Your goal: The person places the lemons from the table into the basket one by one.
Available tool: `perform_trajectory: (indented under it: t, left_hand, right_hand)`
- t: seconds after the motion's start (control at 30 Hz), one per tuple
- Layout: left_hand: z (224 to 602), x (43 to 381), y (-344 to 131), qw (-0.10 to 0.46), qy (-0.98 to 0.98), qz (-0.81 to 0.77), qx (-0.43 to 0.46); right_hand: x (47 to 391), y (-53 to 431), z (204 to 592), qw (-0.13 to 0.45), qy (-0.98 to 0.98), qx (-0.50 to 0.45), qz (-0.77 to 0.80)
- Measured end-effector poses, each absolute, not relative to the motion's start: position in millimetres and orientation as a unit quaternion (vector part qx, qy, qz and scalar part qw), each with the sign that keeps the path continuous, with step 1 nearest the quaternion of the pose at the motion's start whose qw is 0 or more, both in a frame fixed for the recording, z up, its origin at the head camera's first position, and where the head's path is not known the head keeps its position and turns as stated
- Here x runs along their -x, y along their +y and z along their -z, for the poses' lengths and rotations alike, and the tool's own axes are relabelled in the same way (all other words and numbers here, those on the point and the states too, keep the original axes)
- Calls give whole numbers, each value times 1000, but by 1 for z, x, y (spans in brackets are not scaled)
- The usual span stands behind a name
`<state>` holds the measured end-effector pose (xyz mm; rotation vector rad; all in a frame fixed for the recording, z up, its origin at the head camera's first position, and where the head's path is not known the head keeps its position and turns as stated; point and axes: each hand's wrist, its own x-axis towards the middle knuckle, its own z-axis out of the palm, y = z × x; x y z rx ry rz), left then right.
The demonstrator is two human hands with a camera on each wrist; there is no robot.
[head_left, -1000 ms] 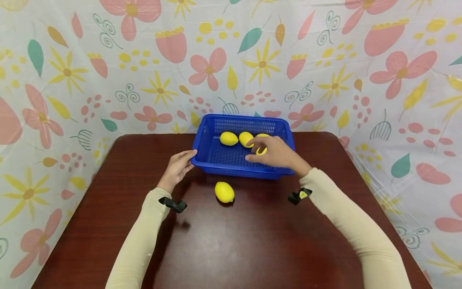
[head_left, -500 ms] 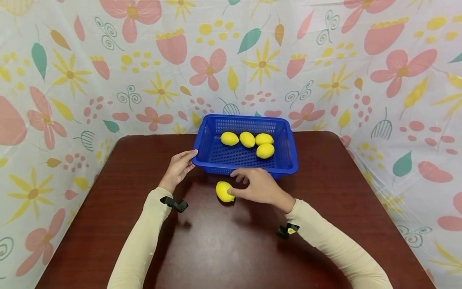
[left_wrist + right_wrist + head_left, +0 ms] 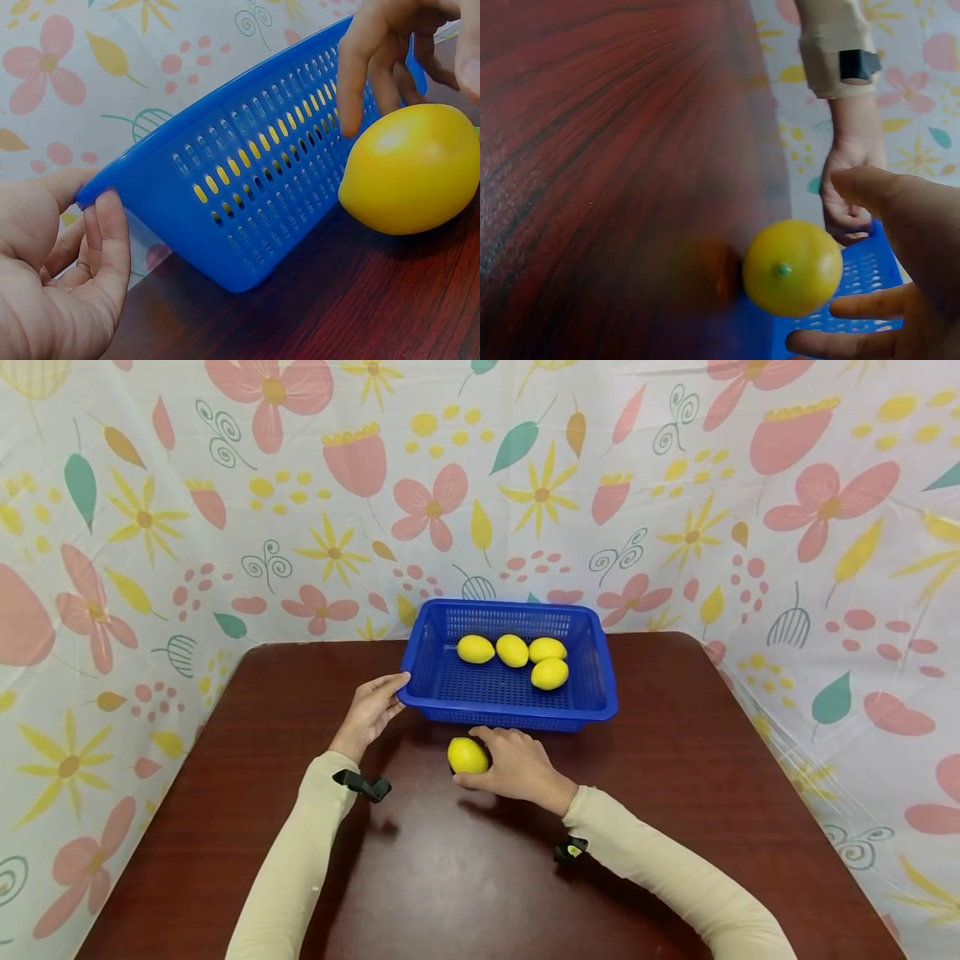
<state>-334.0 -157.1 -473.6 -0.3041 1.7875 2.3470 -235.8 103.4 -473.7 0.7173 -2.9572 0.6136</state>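
A blue plastic basket (image 3: 510, 717) sits at the back of the table, and my left hand (image 3: 369, 714) pinches its left front corner rim between thumb and fingers. Several yellow lemons lie inside, toward the back and right, among them the front one (image 3: 550, 674). One more lemon (image 3: 467, 756) lies on the table in front of the basket. My right hand (image 3: 513, 764) reaches round this lemon from the right, thumb and fingers spread. In the right wrist view, a gap shows between the thumb (image 3: 862, 187) and the lemon; whether any finger touches it is hard to tell.
The dark red-brown wooden table (image 3: 465, 877) extends in front of both hands. A flower-printed cloth (image 3: 480, 485) hangs behind the table and along its sides. Black camera mounts sit on both wrists, such as the left mount (image 3: 363, 784).
My right hand has moved from over the basket's right side down to the lemon in front, now around its right side. My left hand keeps its pinch on the rim.
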Motion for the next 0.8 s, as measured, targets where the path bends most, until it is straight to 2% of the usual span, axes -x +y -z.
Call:
perform_trajectory:
  t: [0.47,0.8]
  left_hand:
    - [473,333,-157,87,596,-791,103]
    - [473,333,-158,87,600,-788,106]
  right_hand:
    - [242,93,488,19,-955,-224,-196]
    - [242,93,487,44,-949,-229,-211]
